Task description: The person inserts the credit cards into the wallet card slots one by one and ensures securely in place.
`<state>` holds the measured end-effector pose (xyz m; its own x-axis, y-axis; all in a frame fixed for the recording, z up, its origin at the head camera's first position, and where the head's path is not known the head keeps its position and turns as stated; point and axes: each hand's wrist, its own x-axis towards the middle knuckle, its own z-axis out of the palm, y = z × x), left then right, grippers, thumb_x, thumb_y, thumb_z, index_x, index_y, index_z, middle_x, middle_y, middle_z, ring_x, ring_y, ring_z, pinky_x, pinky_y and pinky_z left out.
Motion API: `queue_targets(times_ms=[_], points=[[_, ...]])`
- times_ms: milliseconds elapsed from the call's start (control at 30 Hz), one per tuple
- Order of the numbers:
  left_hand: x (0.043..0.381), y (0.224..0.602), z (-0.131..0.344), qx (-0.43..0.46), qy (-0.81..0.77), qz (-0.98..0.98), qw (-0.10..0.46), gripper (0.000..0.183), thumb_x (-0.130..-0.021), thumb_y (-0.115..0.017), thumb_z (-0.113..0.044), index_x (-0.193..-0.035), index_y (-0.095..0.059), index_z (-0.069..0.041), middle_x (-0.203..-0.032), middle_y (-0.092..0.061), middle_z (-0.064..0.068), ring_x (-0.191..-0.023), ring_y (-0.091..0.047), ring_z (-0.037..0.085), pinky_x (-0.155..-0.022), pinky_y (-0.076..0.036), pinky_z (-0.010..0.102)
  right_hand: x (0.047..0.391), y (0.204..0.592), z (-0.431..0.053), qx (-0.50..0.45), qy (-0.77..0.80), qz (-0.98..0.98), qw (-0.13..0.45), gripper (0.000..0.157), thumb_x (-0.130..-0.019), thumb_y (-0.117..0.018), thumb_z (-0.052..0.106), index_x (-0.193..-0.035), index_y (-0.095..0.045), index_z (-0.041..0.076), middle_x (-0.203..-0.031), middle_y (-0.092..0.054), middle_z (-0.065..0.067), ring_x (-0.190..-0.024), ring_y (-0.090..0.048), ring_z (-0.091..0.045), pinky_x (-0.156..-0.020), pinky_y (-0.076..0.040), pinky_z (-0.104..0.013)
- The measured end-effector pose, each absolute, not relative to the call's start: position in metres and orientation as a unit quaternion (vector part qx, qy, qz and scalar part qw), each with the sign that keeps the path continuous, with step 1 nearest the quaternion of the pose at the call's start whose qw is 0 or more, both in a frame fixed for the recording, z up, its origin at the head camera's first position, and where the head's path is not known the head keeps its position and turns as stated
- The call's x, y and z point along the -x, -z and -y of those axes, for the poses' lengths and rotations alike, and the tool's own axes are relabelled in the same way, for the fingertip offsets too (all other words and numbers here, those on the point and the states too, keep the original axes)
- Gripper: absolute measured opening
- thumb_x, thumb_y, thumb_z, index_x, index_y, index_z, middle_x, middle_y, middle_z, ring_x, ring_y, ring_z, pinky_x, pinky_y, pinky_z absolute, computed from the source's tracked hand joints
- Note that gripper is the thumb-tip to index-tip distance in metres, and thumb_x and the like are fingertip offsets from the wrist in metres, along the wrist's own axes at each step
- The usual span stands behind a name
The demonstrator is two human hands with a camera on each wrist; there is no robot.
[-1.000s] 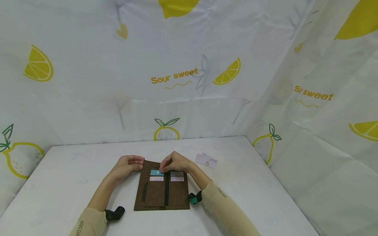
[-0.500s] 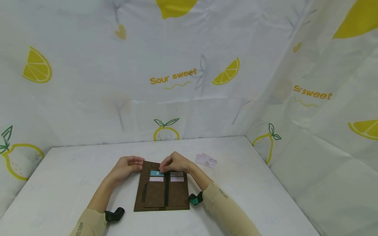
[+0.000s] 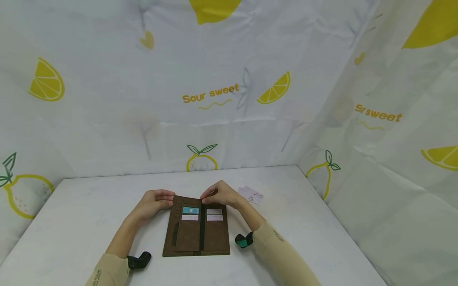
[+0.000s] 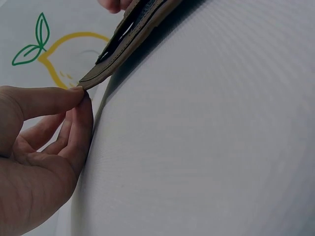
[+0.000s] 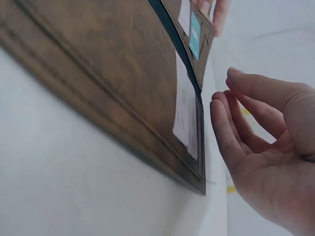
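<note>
A brown wallet (image 3: 187, 236) lies opened flat on the white table. My left hand (image 3: 152, 204) pinches its upper left corner between thumb and fingers; the left wrist view shows that edge lifted a little. In the left slots sit a blue card (image 3: 191, 210) and, below it, a white card (image 3: 189, 217). Pale cards (image 3: 214, 217) stick out of the right slots. Just past the wallet's top edge, near the fold, is my right hand (image 3: 222, 194). Its thumb and fingers are apart with nothing between them, as the right wrist view (image 5: 275, 137) shows.
Two pale printed cards (image 3: 253, 195), overlapping, lie on the table (image 3: 297, 222) behind my right hand. A white lemon-print sheet (image 3: 229, 135) hangs behind the table and along its right side.
My right hand has let go of the blue card and moved right and slightly up, to the wallet's top edge. The left hand stays at the corner.
</note>
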<state>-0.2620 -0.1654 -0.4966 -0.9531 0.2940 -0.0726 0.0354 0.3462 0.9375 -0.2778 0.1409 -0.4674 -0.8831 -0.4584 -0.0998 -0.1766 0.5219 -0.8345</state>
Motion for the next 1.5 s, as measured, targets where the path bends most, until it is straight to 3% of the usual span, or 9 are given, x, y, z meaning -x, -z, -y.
queue_targets(times_ms=[300,733,1200,1500], points=[[0.265,0.501,0.167,-0.104,-0.569,-0.808,0.113,0.037,-0.101,-0.073,-0.005,-0.134,-0.067,0.010,-0.124,-0.076,0.022,-0.103,-0.071,0.010,-0.083,-0.059,0.019,0.276,0.458,-0.166,0.163,0.465,-0.861,0.125,0.022,-0.098,-0.081,0.016,-0.115,-0.082,0.002,-0.118,-0.082,-0.013,-0.096,-0.074,-0.009,-0.092,-0.059,-0.028],[0.264,0.499,0.166,-0.101,-0.575,-0.804,0.117,0.036,-0.100,-0.073,-0.004,-0.133,-0.068,0.010,-0.123,-0.076,0.021,-0.101,-0.070,0.008,-0.083,-0.058,0.018,0.272,0.442,-0.213,0.125,0.445,-0.885,0.057,0.033,-0.099,-0.080,0.016,-0.124,-0.076,-0.005,-0.127,-0.077,-0.023,-0.112,-0.077,-0.032,-0.096,-0.063,-0.039],[0.266,0.503,0.167,-0.109,-0.571,-0.805,0.119,0.037,-0.101,-0.073,-0.006,-0.134,-0.067,0.009,-0.125,-0.076,0.020,-0.104,-0.070,0.009,-0.084,-0.058,0.017,0.276,0.458,-0.253,0.078,0.372,-0.924,0.031,0.038,-0.093,-0.085,0.012,-0.126,-0.075,-0.005,-0.123,-0.077,-0.023,-0.117,-0.073,-0.038,-0.105,-0.058,-0.053],[0.266,0.504,0.168,-0.108,-0.565,-0.809,0.120,0.039,-0.103,-0.071,-0.008,-0.137,-0.065,0.010,-0.128,-0.074,0.022,-0.103,-0.070,0.008,-0.083,-0.058,0.018,0.278,0.468,-0.260,0.057,0.347,-0.935,0.043,0.042,-0.089,-0.089,0.015,-0.125,-0.076,-0.002,-0.116,-0.078,-0.017,-0.101,-0.068,-0.023,-0.087,-0.056,-0.034]])
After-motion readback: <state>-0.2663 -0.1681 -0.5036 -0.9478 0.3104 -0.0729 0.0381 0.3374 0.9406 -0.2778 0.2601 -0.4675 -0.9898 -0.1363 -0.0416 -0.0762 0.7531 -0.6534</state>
